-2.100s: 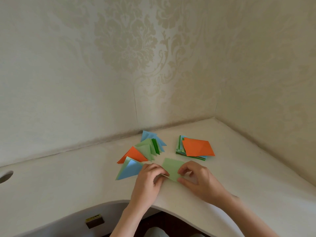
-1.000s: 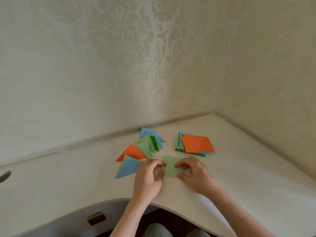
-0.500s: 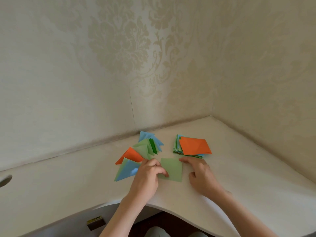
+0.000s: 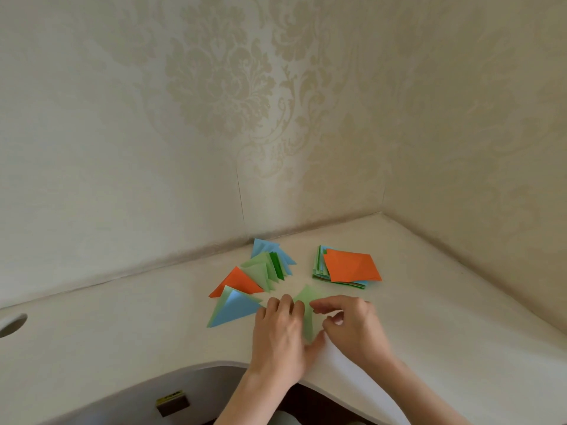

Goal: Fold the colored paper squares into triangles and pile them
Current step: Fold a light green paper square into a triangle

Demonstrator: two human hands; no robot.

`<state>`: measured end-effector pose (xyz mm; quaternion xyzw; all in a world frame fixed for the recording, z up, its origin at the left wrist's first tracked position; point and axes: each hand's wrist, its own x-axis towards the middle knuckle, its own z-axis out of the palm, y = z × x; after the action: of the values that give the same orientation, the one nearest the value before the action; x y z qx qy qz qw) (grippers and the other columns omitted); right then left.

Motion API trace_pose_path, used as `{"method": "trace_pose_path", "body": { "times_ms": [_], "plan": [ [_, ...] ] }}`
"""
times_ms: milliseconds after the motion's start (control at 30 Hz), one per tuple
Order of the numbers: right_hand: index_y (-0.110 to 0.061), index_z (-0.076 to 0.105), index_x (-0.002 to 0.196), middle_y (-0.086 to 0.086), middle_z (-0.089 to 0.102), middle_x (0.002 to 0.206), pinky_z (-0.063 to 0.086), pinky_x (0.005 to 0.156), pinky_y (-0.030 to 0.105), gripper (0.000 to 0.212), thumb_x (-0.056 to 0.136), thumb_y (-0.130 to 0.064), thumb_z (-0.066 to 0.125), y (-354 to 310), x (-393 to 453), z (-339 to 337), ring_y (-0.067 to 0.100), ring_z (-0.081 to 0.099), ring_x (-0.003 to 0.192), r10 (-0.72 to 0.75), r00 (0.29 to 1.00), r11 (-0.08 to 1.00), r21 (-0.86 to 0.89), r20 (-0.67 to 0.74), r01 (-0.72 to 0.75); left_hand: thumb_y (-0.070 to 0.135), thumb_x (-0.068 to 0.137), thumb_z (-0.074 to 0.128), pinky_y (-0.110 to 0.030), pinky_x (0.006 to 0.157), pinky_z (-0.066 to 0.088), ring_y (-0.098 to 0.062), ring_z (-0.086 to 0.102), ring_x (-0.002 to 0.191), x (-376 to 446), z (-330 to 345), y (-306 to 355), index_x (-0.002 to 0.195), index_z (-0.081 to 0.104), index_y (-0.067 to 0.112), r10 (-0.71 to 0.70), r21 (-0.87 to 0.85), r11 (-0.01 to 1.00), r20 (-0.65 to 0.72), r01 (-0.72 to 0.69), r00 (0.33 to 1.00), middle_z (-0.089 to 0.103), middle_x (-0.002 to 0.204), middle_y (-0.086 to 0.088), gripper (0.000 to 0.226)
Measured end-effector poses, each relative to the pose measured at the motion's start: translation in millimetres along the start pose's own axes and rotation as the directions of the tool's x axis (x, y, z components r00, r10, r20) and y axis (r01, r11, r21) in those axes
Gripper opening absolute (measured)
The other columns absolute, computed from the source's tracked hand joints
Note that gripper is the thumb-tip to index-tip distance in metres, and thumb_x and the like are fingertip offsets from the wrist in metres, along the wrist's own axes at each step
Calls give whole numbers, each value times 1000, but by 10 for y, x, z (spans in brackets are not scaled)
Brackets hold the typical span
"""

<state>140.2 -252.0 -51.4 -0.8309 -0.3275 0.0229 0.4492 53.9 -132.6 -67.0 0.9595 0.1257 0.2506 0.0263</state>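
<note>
We see a light green sheet (image 4: 306, 314) lying on the bench (image 4: 122, 332) near its front edge, between the two hands and partly hidden by them. The left hand (image 4: 280, 335) lies over the sheet's left side, fingers curled down on it and thumb touching its near corner. The right hand (image 4: 352, 325) takes its grip on the right side, fingertips (image 4: 317, 306) drawn together on the paper; we cannot tell whether a flap is lifted under it. To the left, just beside the hands, lies the loose pile of folded triangles (image 4: 245, 286) in blue, green and orange. Behind the right hand sits the stack of unfolded squares (image 4: 346, 266), orange uppermost. We judge the sheet to be very light and thin, limp across its face yet ready to hold a sharp crease. It probably slides easily on the smooth bench, so one hand should pin it flat while the other works. Hold is best taken at a corner, pinched lightly between thumb and fingertip; heavy pressure away from the intended fold line may leave stray creases.
</note>
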Motion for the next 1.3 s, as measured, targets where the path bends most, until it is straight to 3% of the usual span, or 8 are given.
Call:
{"method": "trace_pose_path", "body": {
  "times_ms": [167,267,467,567,700,867,1067,1300],
  "plan": [
    [-27,72,99,-12,57,92,41,72,9,42,68,2,67,176,44,-6,3,54,85,-93,995,988,-126,-49,86,40,82,47,-30,70,44,-16,53,80,-23,90,-112,85,62,24,-8,-126,992,34,12,999,53,86,8,22],
    [-31,71,99,-7,45,93,43,76,29,36,67,-17,79,252,100,0,14,47,89,-123,990,959,-267,-76,99,25,82,53,-26,80,37,-12,50,94,-53,89,-236,92,63,25,4,-248,969,85,17,996,53,97,13,15],
    [-37,71,94,-10,43,99,34,83,30,18,83,-50,66,237,115,28,10,41,101,-23,999,936,-350,49,39,18,87,57,-23,87,29,-6,43,103,-100,64,-511,92,62,24,-36,-338,938,127,78,991,52,103,19,9],
    [-35,70,94,-10,44,99,32,83,30,20,86,-50,61,244,121,86,12,42,103,4,999,944,-331,44,11,16,85,62,-27,82,36,-9,47,97,-89,83,-521,89,60,25,-123,-336,930,100,150,987,53,96,19,10],
    [-29,70,91,-10,47,99,32,82,32,25,86,-51,61,239,128,184,14,46,103,26,999,941,-336,-27,-34,12,79,67,-30,77,36,-11,50,91,-54,117,-403,102,61,25,-220,-351,911,34,218,975,57,92,16,27],
    [-30,67,90,-12,49,99,23,77,28,39,81,-66,55,169,162,265,12,45,103,89,992,897,-426,-88,-118,26,77,76,-34,72,42,-16,53,80,25,184,-304,99,62,24,-307,-333,902,-43,276,951,56,80,14,25],
    [-32,59,84,-13,49,97,24,77,28,39,77,-71,55,156,194,294,11,45,101,114,988,859,-489,-100,-149,25,77,77,-33,70,42,-13,51,78,49,217,-330,94,62,26,-342,-381,875,-46,300,938,53,76,16,23],
    [-35,55,78,-15,52,89,30,77,28,25,78,-58,65,270,250,193,9,48,98,128,991,933,-335,-32,-131,8,80,72,-32,75,50,-10,55,83,16,211,-480,90,63,25,-285,-493,831,19,257,958,57,78,18,22]
  ]
}}
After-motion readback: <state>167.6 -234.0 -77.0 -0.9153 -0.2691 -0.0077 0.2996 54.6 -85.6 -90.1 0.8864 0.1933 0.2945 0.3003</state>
